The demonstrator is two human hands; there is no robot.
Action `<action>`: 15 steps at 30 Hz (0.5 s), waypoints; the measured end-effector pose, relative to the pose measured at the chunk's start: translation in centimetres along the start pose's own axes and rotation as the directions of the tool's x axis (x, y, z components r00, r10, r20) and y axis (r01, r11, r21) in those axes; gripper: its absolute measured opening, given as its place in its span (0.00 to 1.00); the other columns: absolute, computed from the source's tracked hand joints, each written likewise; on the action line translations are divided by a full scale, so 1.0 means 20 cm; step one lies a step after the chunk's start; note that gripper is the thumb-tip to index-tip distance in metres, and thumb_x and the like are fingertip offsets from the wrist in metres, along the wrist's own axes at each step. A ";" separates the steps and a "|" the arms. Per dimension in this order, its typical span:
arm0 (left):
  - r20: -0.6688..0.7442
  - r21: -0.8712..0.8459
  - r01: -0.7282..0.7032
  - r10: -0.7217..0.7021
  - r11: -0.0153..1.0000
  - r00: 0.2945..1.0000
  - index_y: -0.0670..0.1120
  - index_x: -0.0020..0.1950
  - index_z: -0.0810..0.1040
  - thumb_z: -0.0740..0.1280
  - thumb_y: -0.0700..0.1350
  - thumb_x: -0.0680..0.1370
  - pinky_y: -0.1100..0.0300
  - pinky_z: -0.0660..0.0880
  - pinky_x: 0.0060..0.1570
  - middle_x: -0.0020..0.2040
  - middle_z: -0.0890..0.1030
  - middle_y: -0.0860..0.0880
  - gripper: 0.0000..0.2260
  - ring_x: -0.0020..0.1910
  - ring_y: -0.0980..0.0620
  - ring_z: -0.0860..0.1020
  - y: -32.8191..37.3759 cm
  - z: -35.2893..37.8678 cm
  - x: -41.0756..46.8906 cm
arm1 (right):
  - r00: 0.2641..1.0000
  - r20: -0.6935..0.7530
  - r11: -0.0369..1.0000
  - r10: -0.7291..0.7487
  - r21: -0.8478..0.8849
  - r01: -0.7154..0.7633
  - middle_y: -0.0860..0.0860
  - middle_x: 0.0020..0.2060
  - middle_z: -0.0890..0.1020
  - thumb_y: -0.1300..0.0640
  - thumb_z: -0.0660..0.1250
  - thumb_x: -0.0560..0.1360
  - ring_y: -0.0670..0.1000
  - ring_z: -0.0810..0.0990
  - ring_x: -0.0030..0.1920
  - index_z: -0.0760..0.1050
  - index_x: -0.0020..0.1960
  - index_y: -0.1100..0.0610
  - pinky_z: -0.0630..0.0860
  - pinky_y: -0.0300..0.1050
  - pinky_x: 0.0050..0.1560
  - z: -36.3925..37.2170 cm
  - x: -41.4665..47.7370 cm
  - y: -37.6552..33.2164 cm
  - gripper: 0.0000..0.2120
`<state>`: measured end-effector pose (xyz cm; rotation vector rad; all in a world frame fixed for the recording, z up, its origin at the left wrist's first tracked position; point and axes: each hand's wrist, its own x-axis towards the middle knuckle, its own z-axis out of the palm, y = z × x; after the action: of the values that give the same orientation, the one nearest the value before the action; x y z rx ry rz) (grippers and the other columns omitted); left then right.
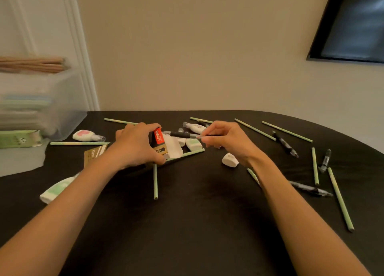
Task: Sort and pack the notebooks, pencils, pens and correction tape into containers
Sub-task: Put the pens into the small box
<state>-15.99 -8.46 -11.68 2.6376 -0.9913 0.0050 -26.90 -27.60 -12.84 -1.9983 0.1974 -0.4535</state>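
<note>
Holding black-gripped pen (182, 135) and red-labelled box (158, 137)

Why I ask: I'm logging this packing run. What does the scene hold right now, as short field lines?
left hand: grips the red-labelled box, white flap open
right hand: pinches a black pen, roughly level, pointing at the box
stage: pen close to the box, not plainly inside
loose on table: green pencils, correction tapes, three loose pens on the right
far left: clear bin, contents blurred
</note>
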 end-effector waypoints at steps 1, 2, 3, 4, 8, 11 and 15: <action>-0.010 -0.016 0.004 -0.005 1.000 1.000 0.52 0.75 0.59 0.75 0.55 0.66 0.47 0.60 0.67 0.69 0.69 0.49 0.42 0.70 0.46 0.63 -0.02 -0.01 -0.02 | 1.000 0.015 1.000 -0.008 0.008 0.008 0.47 0.35 0.82 0.64 0.70 0.72 0.40 0.75 0.31 0.78 0.40 0.55 0.70 0.31 0.32 0.03 0.00 -0.01 0.06; -0.019 -0.028 0.006 -0.006 1.000 1.000 0.52 0.75 0.59 0.75 0.55 0.66 0.47 0.60 0.67 0.69 0.68 0.49 0.41 0.70 0.46 0.63 -0.03 -0.01 -0.03 | 1.000 0.026 1.000 -0.016 0.012 0.015 0.47 0.35 0.82 0.64 0.70 0.72 0.38 0.75 0.31 0.78 0.41 0.55 0.70 0.31 0.33 0.06 0.01 -0.01 0.05; -0.027 -0.031 0.003 -0.003 1.000 1.000 0.52 0.74 0.59 0.75 0.55 0.66 0.47 0.60 0.67 0.69 0.68 0.49 0.41 0.69 0.46 0.64 -0.05 -0.02 -0.05 | 0.999 0.034 1.000 -0.027 0.006 0.027 0.46 0.37 0.82 0.64 0.70 0.72 0.37 0.76 0.33 0.78 0.41 0.55 0.71 0.33 0.36 0.09 0.01 -0.02 0.05; -0.029 -0.031 -0.002 0.001 1.000 1.000 0.52 0.74 0.60 0.75 0.55 0.66 0.48 0.61 0.67 0.69 0.69 0.49 0.41 0.69 0.46 0.64 -0.06 -0.02 -0.06 | 0.998 0.041 0.999 -0.044 -0.007 0.044 0.45 0.39 0.82 0.64 0.70 0.72 0.37 0.78 0.37 0.79 0.42 0.54 0.72 0.35 0.41 0.13 0.02 -0.03 0.05; -0.014 -0.010 -0.033 0.033 0.999 0.999 0.52 0.74 0.60 0.75 0.55 0.67 0.50 0.62 0.65 0.67 0.70 0.50 0.40 0.67 0.47 0.64 -0.07 -0.02 -0.10 | 0.990 0.019 0.990 -0.141 -0.011 0.141 0.42 0.43 0.80 0.62 0.65 0.76 0.38 0.77 0.44 0.79 0.46 0.48 0.74 0.32 0.46 0.26 0.03 -0.08 0.10; -0.010 0.031 -0.069 0.069 0.997 0.998 0.52 0.74 0.59 0.74 0.55 0.67 0.50 0.61 0.65 0.67 0.69 0.50 0.40 0.67 0.47 0.64 -0.07 -0.03 -0.12 | 0.980 -0.074 0.983 -0.182 0.003 0.183 0.39 0.44 0.78 0.61 0.65 0.76 0.38 0.76 0.45 0.78 0.50 0.49 0.74 0.28 0.44 0.34 0.04 -0.09 0.08; 0.002 0.032 -0.125 0.125 0.992 0.992 0.52 0.74 0.58 0.74 0.56 0.68 0.51 0.60 0.66 0.67 0.69 0.50 0.40 0.67 0.48 0.64 -0.04 -0.03 -0.13 | 0.955 -0.247 0.985 -0.166 -0.003 0.170 0.40 0.41 0.78 0.62 0.69 0.73 0.42 0.77 0.44 0.78 0.46 0.54 0.74 0.30 0.43 0.37 0.05 -0.07 0.05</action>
<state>-17.29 -6.05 -11.64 2.5994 -1.1641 0.0508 -23.09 -21.30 -14.36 -1.9456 0.1770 -0.8122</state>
